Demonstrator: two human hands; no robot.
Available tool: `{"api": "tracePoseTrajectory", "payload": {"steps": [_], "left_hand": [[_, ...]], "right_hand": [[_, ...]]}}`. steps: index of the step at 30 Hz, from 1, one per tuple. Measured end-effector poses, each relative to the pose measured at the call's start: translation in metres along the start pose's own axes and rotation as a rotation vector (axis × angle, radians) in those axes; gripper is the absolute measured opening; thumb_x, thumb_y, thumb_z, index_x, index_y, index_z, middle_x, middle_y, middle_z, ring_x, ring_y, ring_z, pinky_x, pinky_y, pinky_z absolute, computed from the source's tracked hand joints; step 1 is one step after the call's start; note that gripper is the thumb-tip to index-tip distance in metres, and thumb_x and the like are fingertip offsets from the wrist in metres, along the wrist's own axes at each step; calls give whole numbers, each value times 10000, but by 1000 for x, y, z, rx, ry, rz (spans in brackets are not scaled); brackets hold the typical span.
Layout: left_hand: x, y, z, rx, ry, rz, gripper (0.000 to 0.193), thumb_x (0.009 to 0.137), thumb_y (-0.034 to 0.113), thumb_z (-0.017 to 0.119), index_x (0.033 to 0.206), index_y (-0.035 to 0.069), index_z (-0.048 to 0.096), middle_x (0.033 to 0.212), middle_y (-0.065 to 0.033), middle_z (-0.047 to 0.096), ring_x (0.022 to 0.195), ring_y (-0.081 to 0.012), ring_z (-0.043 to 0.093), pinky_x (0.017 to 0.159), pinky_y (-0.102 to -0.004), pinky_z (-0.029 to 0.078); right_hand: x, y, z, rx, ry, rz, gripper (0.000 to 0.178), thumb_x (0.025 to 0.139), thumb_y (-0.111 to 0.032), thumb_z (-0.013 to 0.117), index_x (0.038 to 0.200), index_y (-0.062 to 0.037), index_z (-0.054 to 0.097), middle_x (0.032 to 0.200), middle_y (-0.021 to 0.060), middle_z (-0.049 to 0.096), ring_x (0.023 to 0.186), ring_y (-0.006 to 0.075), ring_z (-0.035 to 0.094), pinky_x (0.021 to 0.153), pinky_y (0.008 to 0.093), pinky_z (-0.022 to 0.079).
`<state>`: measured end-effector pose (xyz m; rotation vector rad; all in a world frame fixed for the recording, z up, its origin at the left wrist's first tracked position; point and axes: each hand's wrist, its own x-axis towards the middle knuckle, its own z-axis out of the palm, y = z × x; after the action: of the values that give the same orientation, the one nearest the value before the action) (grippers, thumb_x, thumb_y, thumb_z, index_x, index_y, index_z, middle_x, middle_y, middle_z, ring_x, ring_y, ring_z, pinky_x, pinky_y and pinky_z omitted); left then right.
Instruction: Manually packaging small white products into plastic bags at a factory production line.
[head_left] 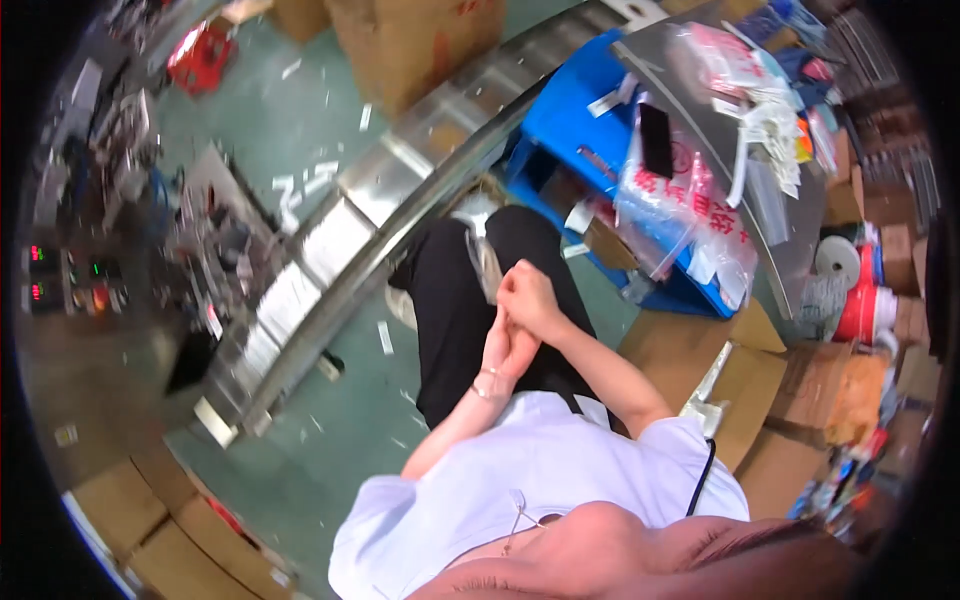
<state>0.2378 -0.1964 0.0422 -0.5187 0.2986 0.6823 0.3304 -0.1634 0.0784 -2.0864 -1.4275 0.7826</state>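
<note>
My two hands meet in front of my lap, over my dark trousers [450,330]. My left hand [507,352], with a thin bracelet at its wrist, lies against the underside of the right one, and its fingers are mostly hidden there. Closed fingers show on my right hand [530,298]; whether anything is inside them is hidden. Just beyond the hands, a pale glossy strip [487,262] shows between my knees; its kind is unclear.
A metal conveyor [410,160] with a row of white flat pieces [290,298] runs diagonally ahead. On the right stand a blue crate [570,110], a grey table [800,240] with a dark phone [656,140] and plastic bags [680,205], and an open carton [740,385]. Scraps litter the green floor.
</note>
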Motion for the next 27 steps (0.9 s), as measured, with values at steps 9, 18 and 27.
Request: {"api": "tracePoseTrajectory", "payload": {"steps": [9,18,27], "left_hand": [[4,1,-14,120,121,53,327,954,241,436,1205,37,483,1194,-88,536,1115,-202,499,971,-355,395],[-1,-8,-24,152,151,20,217,937,238,492,1058,71,560,1001,-35,587,923,-151,542,835,-298,440],[-4,-7,-32,192,5,-6,173,925,259,520,918,96,579,857,3,589,840,-137,547,777,-301,453]], "right_hand": [[3,1,4,112,55,6,119,697,-108,599,657,2,580,762,135,563,698,326,584,633,422,470],[11,6,-3,-26,-7,-4,110,699,-114,602,662,-12,591,776,136,562,701,329,584,633,420,469],[45,-6,9,-100,70,-69,112,697,-129,607,679,-20,590,776,113,556,691,309,587,630,400,460]]}}
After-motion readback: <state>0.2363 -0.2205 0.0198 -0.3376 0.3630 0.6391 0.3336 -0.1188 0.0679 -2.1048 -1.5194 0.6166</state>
